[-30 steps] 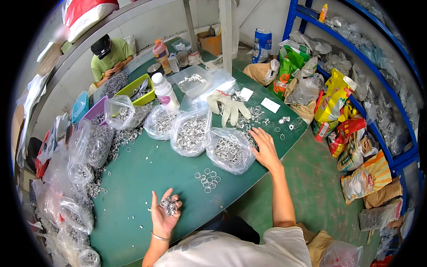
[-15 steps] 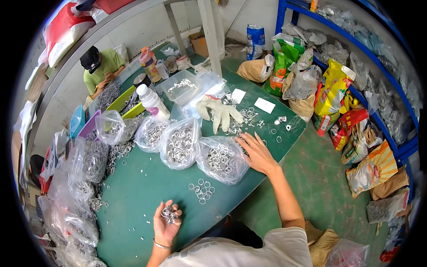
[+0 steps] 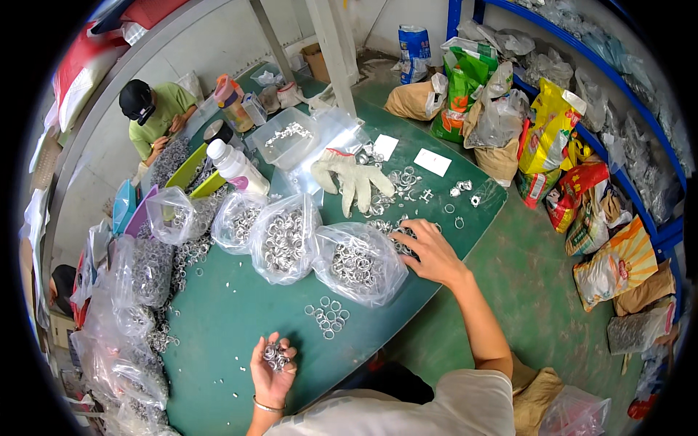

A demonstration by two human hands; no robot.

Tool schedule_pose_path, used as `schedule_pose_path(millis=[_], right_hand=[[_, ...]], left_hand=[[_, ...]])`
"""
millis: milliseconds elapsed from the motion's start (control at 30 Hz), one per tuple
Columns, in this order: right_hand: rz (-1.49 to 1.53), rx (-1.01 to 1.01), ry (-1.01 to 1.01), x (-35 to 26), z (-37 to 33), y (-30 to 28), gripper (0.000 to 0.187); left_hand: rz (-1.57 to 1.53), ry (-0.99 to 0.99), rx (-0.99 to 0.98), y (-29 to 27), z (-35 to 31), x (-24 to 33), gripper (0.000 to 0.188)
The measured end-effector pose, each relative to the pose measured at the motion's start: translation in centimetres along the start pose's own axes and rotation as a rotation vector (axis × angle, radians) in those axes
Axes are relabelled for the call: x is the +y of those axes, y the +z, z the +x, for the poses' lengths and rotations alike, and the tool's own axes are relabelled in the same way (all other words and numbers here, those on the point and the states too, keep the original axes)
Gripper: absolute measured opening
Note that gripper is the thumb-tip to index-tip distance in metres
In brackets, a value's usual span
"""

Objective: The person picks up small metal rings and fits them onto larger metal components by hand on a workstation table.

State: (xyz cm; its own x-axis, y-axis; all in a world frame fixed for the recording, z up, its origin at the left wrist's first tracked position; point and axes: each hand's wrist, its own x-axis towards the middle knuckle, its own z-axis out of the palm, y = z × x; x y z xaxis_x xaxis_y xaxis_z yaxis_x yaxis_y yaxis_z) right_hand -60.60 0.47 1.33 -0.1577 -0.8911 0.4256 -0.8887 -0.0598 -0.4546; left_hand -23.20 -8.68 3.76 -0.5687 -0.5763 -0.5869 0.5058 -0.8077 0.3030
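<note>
My left hand [image 3: 272, 384] is palm up over the near part of the green table, fingers curled around a clump of silver metal rings [image 3: 275, 357]. My right hand [image 3: 436, 256] is at the table's right side with bent, parted fingers. Its fingertips reach loose rings [image 3: 382, 226] just beyond a clear plastic bag [image 3: 392, 280] filled with rings; the contact under the fingers is hidden. Between my hands and nearer the left one lies a small group of thin rings [image 3: 329, 317]. A pale work glove [image 3: 352, 179] rests beyond the bag among scattered rings.
Two more ring-filled bags [image 3: 285, 245] [image 3: 238, 221] stand left of the first. Behind are a white bottle [image 3: 236, 167], a clear tub [image 3: 287, 149] and paper cards [image 3: 432, 162]. Ring heaps and bags line the left edge. A co-worker [image 3: 160, 120] sits at the far left; sacks [image 3: 550, 138] line the right.
My right hand has drawn its fingers from flat to more bent and raised beside the bag. The left hand still holds its rings. The whole view has shifted slightly.
</note>
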Motion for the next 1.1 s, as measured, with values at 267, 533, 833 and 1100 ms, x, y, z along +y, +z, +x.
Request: schedule_pose_path(millis=[267,533,833,1100], right_hand=[[0.135,-0.085,0.012,1.7,0.5,-0.4,0.038],[0.025,-0.069,0.002,0.4,0.6,-0.6,0.041],[0.023,-0.003,0.004,0.7,0.7,-0.1,0.027],[0.098,0.093,0.075,1.0,0.6,0.6,0.022]], left_hand=[[0.004,0.009,-0.029,0.0,0.0,-0.4,0.028],[0.038,0.022,-0.003,0.2,-0.3,-1.1,0.027],[0.049,0.033,0.003,0.0,-0.9,-1.6,0.026],[0.056,0.047,0.010,-0.2,-1.7,-2.2,0.026]])
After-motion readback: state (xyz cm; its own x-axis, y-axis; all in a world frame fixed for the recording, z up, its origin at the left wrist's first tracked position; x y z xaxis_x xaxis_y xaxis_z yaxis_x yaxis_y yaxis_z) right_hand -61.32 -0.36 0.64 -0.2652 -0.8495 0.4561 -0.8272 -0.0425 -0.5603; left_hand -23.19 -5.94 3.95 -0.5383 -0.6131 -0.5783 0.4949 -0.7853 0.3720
